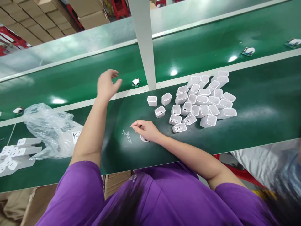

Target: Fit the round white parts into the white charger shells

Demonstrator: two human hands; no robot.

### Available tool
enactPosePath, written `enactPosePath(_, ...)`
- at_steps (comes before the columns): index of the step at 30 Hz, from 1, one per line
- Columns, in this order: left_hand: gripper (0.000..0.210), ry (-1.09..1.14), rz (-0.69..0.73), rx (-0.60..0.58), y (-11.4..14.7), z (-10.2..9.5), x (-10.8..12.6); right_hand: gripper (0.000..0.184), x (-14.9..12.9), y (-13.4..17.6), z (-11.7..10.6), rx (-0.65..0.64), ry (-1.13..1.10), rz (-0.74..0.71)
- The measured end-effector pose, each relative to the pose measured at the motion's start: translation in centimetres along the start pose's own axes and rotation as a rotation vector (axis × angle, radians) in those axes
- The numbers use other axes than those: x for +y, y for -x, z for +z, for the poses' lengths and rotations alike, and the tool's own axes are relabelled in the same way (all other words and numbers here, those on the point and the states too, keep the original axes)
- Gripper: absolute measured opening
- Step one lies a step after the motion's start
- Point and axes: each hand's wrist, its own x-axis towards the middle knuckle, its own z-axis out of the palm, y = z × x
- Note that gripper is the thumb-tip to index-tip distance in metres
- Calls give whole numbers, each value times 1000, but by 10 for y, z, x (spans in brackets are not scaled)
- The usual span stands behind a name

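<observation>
My left hand hovers at the edge of the green belt, thumb and fingers apart and nothing visible between them. Nearest to it, on the belt, lies a small circuit board with a round white part. Over the dark green table, the fingertips of my right hand are pinched together; anything in them is too small to make out. A scatter of tiny clear pieces lies just left of those fingers. Beneath this hand a white rounded object shows, mostly hidden.
Many white open-topped plastic housings stand in a group to the right. More white housings lie stacked at far left, beside a clear plastic bag. A pale upright post rises at the belt's edge. More circuit boards sit along the belt.
</observation>
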Motion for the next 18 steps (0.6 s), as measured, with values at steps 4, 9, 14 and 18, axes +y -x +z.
enactPosePath(4, 53, 109, 415, -498, 46, 32, 45, 19, 3, 0, 2, 6, 148, -83)
enactPosePath(9, 50, -10, 370, -518, 67, 58, 61, 25, -6, 10, 5, -153, 607, -115)
enactPosePath(14, 43, 453, 7, -322, 85, 37, 31, 37, -18, 16, 8, -269, 932, -65)
enactPosePath(18, 58, 960, -399, -284, 113, 11, 13, 39, -23, 14, 12, -286, 1025, -58)
